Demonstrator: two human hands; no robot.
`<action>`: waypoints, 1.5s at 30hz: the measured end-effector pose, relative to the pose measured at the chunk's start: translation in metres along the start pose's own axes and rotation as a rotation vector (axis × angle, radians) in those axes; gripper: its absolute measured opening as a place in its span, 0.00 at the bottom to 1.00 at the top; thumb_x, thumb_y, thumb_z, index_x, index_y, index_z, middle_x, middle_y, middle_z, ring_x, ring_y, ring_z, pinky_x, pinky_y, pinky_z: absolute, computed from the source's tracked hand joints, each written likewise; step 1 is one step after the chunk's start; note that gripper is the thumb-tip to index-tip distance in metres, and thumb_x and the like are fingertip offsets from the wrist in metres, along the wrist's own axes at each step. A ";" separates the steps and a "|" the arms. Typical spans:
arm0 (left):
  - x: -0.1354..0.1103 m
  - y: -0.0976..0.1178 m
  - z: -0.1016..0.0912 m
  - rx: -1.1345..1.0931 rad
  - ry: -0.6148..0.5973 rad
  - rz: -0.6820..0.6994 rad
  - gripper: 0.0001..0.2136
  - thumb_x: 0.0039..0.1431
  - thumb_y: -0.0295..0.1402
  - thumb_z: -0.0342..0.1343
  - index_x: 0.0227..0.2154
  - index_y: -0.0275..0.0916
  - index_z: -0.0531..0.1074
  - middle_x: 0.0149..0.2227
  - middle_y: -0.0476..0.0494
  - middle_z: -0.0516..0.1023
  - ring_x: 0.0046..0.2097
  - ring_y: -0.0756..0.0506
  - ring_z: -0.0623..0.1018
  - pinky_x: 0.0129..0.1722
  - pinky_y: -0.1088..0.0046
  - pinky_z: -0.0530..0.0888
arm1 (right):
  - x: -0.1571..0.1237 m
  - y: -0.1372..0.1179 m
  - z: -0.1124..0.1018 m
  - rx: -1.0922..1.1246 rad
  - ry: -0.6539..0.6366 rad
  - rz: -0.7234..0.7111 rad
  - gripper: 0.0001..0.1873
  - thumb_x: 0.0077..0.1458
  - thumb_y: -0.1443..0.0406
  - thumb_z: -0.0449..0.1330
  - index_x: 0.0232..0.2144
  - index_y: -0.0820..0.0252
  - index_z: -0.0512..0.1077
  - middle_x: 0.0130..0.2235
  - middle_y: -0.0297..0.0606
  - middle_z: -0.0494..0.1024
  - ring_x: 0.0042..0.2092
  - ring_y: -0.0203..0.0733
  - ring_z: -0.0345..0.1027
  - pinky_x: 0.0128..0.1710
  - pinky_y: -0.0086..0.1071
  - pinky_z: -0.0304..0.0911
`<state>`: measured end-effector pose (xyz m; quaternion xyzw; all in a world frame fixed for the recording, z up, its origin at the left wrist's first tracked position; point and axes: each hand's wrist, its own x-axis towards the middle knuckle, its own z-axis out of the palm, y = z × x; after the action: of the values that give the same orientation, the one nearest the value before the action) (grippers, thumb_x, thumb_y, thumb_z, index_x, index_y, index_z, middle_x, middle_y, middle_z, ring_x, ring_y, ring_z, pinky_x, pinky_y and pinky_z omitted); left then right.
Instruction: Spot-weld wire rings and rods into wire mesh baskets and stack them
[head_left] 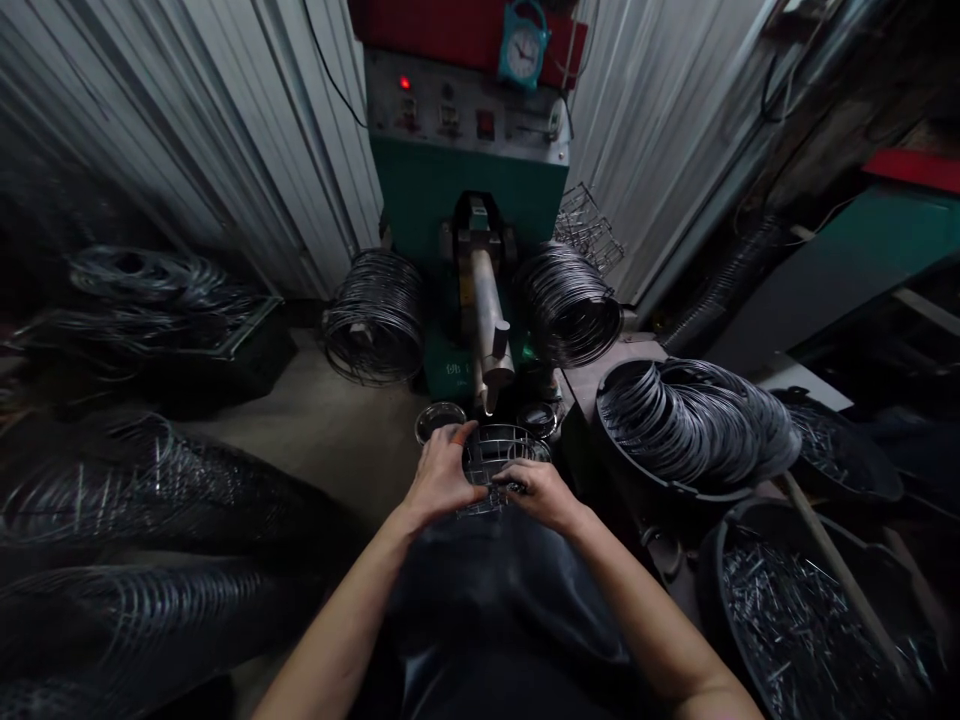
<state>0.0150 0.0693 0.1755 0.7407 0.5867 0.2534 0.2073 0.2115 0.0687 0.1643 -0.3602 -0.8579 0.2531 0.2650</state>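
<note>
Head view looking down at both hands, which meet on a small wire basket (491,462) right in front of the person's dark apron (502,610). Left hand (441,478) is on the basket's left side with the fingers (459,440) curled over the rim, so it's holding the thing. Right hand (544,495) has the right side, fingers wrapped down around the wires, also gripping. The basket sits just under the tip of a metal arm (486,320) that sticks out and down from a green machine (420,190); I can't tell if the tip actually touches the wire. The machine has a grey control panel (450,105) with a red lamp (405,82) lit, and a little teal clock (523,45) sits on top. A fat coil of dark wire hangs on each side of the arm, left coil (375,315) and right coil (570,305). Off to the right, a black tub (637,470) is heaped with wire rings (697,415), and nearer the bottom corner another tub (720,600) holds short straight wire bits (810,620). Over on the left it's pretty dark, but long stacks of wire cages (127,495) lie on the floor (330,430). Corrugated metal wall (247,150) behind all of it.
</note>
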 end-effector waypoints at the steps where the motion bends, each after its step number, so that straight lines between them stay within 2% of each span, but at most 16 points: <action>1: 0.001 -0.002 0.000 -0.003 0.006 0.002 0.40 0.34 0.32 0.64 0.55 0.36 0.58 0.51 0.36 0.64 0.54 0.36 0.64 0.55 0.56 0.64 | 0.002 0.001 0.001 0.001 -0.001 -0.004 0.08 0.52 0.71 0.60 0.36 0.59 0.75 0.37 0.40 0.79 0.38 0.39 0.74 0.39 0.29 0.68; 8: 0.001 -0.009 0.003 -0.047 0.024 -0.001 0.40 0.33 0.31 0.64 0.55 0.38 0.58 0.51 0.38 0.63 0.54 0.36 0.65 0.54 0.55 0.65 | 0.005 0.006 0.004 -0.008 -0.025 -0.024 0.08 0.51 0.72 0.60 0.35 0.60 0.75 0.35 0.40 0.79 0.36 0.39 0.74 0.37 0.29 0.68; 15: 0.003 -0.014 0.004 -0.104 0.047 0.009 0.40 0.33 0.30 0.63 0.55 0.39 0.58 0.50 0.38 0.64 0.54 0.36 0.65 0.55 0.55 0.65 | 0.008 0.006 0.006 -0.054 -0.014 -0.030 0.11 0.50 0.74 0.59 0.37 0.60 0.74 0.37 0.41 0.78 0.39 0.39 0.74 0.39 0.29 0.68; 19: 0.013 -0.019 0.004 -0.120 0.053 0.035 0.39 0.33 0.29 0.63 0.55 0.39 0.58 0.51 0.39 0.63 0.55 0.36 0.65 0.55 0.56 0.65 | 0.017 0.009 0.005 -0.100 -0.017 -0.022 0.12 0.49 0.75 0.60 0.38 0.60 0.74 0.36 0.40 0.78 0.39 0.39 0.73 0.39 0.28 0.67; 25: 0.035 -0.025 0.000 -0.124 0.055 0.020 0.39 0.32 0.31 0.64 0.53 0.38 0.60 0.49 0.39 0.64 0.52 0.37 0.66 0.52 0.57 0.67 | 0.038 0.013 -0.004 -0.134 -0.008 -0.012 0.09 0.51 0.73 0.60 0.36 0.61 0.74 0.36 0.40 0.78 0.38 0.39 0.73 0.39 0.29 0.67; 29: 0.037 -0.022 0.000 -0.126 0.078 0.020 0.38 0.33 0.34 0.64 0.53 0.41 0.60 0.47 0.41 0.65 0.51 0.37 0.67 0.50 0.59 0.68 | 0.039 0.011 -0.005 -0.130 0.014 0.004 0.10 0.51 0.74 0.59 0.35 0.59 0.73 0.37 0.39 0.78 0.39 0.39 0.73 0.40 0.29 0.67; 33: 0.032 -0.017 0.004 -0.109 0.120 -0.027 0.38 0.33 0.32 0.63 0.54 0.39 0.60 0.48 0.39 0.65 0.52 0.36 0.66 0.52 0.58 0.67 | 0.034 0.012 -0.006 -0.140 0.004 0.021 0.13 0.49 0.77 0.58 0.37 0.60 0.73 0.37 0.39 0.77 0.39 0.40 0.73 0.40 0.30 0.67; 39: 0.043 -0.023 0.005 -0.144 0.095 -0.054 0.39 0.31 0.31 0.64 0.54 0.39 0.61 0.47 0.41 0.66 0.51 0.38 0.67 0.51 0.60 0.68 | 0.045 0.014 -0.010 -0.227 -0.041 0.028 0.14 0.49 0.76 0.58 0.38 0.62 0.74 0.38 0.43 0.77 0.40 0.42 0.73 0.40 0.31 0.67; 45: 0.052 -0.017 -0.005 -0.050 0.095 -0.107 0.39 0.34 0.34 0.64 0.55 0.36 0.60 0.48 0.37 0.66 0.52 0.36 0.66 0.50 0.60 0.68 | 0.055 0.018 -0.006 -0.177 0.043 0.057 0.12 0.51 0.74 0.58 0.38 0.59 0.74 0.39 0.41 0.78 0.43 0.42 0.73 0.42 0.31 0.67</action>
<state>0.0082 0.1240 0.1757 0.6899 0.6281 0.2915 0.2109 0.1908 0.1228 0.1721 -0.4118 -0.8603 0.1761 0.2433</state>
